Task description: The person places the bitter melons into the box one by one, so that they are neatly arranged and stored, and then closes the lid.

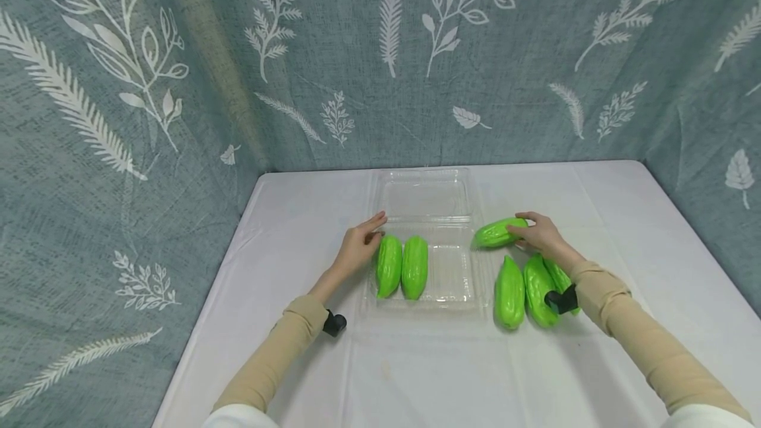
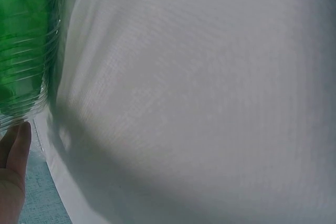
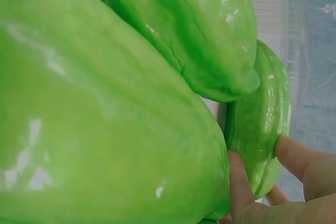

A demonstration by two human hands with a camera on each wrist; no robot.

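Slippage could be looming, since the right hand (image 1: 538, 233) is pinching a glossy green gourd (image 1: 493, 234) by one end, while the left hand (image 1: 355, 246), fingers extended, is touching the clear container (image 1: 450, 271) between them.

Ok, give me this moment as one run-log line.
right hand: grips glossy green ribbed gourd; left hand: at left side of open clear plastic clamshell; inside: two matching gourds; white tablecloth: three more gourds
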